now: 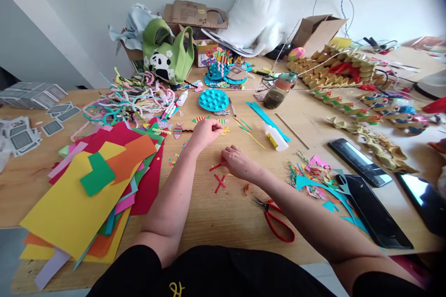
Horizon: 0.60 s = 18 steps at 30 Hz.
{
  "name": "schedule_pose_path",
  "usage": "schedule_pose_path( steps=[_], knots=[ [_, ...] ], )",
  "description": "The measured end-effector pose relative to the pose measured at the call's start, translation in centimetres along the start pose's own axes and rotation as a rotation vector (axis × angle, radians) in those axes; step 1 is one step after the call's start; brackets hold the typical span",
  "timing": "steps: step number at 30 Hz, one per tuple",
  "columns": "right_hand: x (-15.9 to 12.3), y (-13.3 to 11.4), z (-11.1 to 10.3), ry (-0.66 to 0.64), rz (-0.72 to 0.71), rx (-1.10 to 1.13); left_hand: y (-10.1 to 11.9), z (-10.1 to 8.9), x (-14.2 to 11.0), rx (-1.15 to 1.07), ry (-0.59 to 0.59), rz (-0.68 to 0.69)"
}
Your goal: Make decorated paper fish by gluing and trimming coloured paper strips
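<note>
My left hand (207, 134) is raised over the middle of the table with its fingertips pinched together. What they hold, if anything, is too small to make out; small striped paper fish (200, 119) lie just beyond. Lower and to the right, my right hand (239, 162) rests with curled fingers on the end of a red paper strip (215, 167). Crossed red strips (219, 184) lie just below it. Beyond both hands is a round blue textured disc (213, 100). Red-handled scissors (275, 220) lie near my right forearm, and a glue bottle (277, 138) lies to the right.
Coloured paper sheets (69, 204) are piled at left, below tangled fuzzy stems (135, 97). Phones (374, 213) and paper scraps (310, 176) lie at right. A jar of dark liquid (278, 93), a green panda bag (167, 55) and egg cartons (337, 67) stand farther back.
</note>
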State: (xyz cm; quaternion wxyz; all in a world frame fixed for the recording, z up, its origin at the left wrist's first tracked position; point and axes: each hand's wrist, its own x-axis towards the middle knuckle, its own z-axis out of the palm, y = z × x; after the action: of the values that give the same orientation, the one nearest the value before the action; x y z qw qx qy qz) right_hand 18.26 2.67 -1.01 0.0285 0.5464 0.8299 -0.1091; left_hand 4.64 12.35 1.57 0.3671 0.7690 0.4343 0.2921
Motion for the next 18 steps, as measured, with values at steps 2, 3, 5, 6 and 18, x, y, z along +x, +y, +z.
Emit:
schedule_pose_path(
  steps=[2,3,5,6,18],
  knots=[
    [0.2,0.0,0.0,-0.035,-0.005,-0.016,0.0,0.1,0.0,0.006,-0.007,0.004],
    [0.2,0.0,0.0,-0.049,-0.008,-0.026,0.0,0.2,0.0,0.006,-0.012,0.005],
    [0.3,-0.1,-0.1,-0.067,-0.018,-0.047,-0.1,0.3,0.0,0.000,-0.020,0.002],
    [0.3,-0.2,-0.1,-0.072,-0.021,-0.058,-0.2,0.3,0.0,-0.008,-0.022,-0.002],
    [-2.0,0.3,-3.1,0.087,0.102,0.011,0.7,1.1,-0.8,-0.278,-0.178,-0.225]
  ],
)
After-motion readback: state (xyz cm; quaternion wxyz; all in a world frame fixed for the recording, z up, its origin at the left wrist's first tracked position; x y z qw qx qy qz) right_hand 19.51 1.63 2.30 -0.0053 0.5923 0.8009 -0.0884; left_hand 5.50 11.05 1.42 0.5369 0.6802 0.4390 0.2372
